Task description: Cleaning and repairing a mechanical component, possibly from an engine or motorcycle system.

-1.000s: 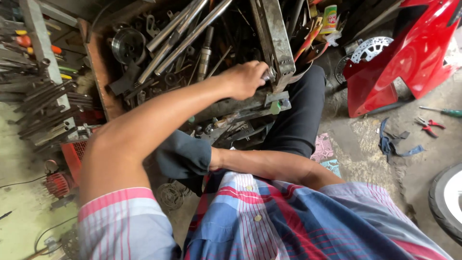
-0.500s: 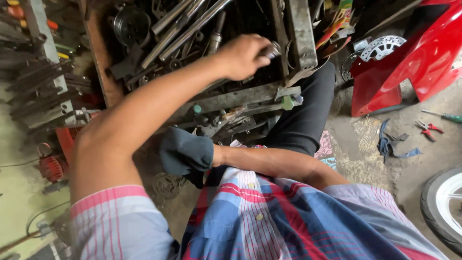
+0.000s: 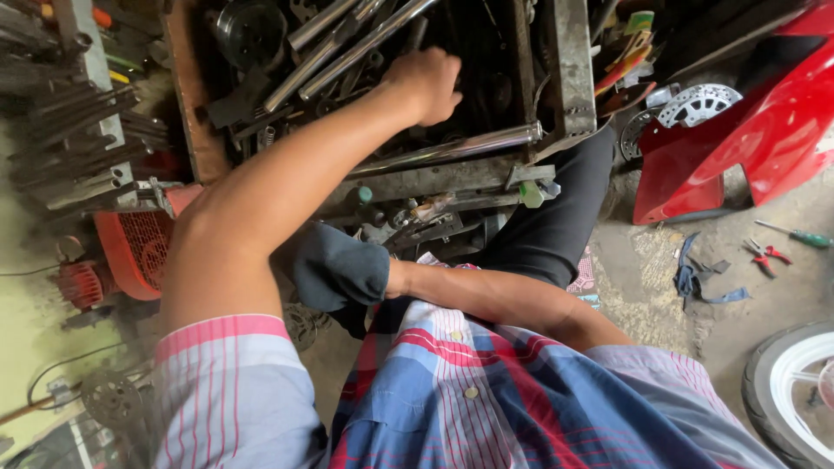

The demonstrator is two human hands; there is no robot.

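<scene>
My left hand reaches forward into a rusty metal box crammed with dark metal parts and long chrome tubes. Its fingers curl down among the parts, and what they grip is hidden. One chrome tube lies along the box's near edge, just below the hand. My right forearm lies across my lap. Its hand is hidden behind a dark cloth by my knee.
A red motorcycle panel and a brake disc stand at the right. Red-handled pliers, a green screwdriver and a strap lie on the concrete. A white-rimmed tyre is at bottom right. Metal rods and an orange crate sit left.
My left hand has moved from the box's right wall leftward and deeper in among the parts. The right arm has stayed in my lap.
</scene>
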